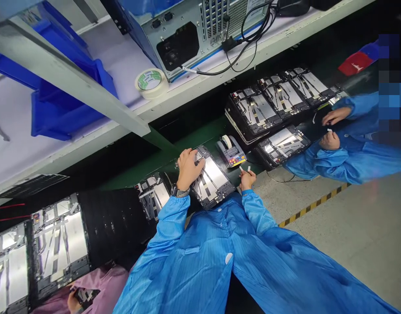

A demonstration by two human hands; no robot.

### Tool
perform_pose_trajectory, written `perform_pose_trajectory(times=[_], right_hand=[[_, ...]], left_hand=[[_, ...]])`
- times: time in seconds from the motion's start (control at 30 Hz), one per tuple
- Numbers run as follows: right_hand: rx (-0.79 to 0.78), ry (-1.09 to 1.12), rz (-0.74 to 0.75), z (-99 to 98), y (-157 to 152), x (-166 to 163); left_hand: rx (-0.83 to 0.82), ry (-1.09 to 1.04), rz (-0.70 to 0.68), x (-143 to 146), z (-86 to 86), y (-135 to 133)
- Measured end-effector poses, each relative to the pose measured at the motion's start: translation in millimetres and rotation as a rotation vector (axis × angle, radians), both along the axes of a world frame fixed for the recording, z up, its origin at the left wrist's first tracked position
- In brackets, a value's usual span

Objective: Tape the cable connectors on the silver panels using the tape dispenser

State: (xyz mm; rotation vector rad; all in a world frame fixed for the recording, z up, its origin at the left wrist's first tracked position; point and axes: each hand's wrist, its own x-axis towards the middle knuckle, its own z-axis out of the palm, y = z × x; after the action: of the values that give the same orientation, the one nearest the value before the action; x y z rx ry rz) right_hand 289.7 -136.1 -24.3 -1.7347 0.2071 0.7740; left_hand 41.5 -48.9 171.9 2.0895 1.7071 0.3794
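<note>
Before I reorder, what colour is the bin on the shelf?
The bin is blue, clearest in the head view.

Tape dispenser (231, 152) between 2 devices (213, 179) (282, 146) on conveyor (174, 159).

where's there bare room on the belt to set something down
Bare green belt lies between the shelf edge and the device under the left hand, up to the tape dispenser. Rightward it's crowded: devices sit side by side.
</note>
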Motion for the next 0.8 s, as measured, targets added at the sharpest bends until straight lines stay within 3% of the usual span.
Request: perform_pose_trajectory(times=[0.1,0.17,0.3,0.4,0.57,0.63,0.8], right_hand=[[0.107,-0.132,0.084,29.1,-13,3],[0.253,-0.291,0.252,58.0,-8,0],[0.495,-0.563,0.691,122.9,43,-22],[0.589,-0.693,1.045,157.1,96,-41],[0.629,-0.885,1.639,176.3,149,-44],[0.612,-0.906,1.734,176.8,155,-38],[0.592,-0.896,1.775,173.2,158,-31]], left_hand=[[0.007,-0.005,0.005,9,0.0,6],[0.001,-0.015,0.019,12,0.7,13],[-0.069,-0.038,0.014,12,3.9,24],[-0.117,-0.075,0.015,8,6.9,27],[-0.16,-0.055,0.032,7,9.4,29],[-0.171,-0.037,0.03,8,9.1,31],[-0.199,0.028,0.013,10,10.6,37]])
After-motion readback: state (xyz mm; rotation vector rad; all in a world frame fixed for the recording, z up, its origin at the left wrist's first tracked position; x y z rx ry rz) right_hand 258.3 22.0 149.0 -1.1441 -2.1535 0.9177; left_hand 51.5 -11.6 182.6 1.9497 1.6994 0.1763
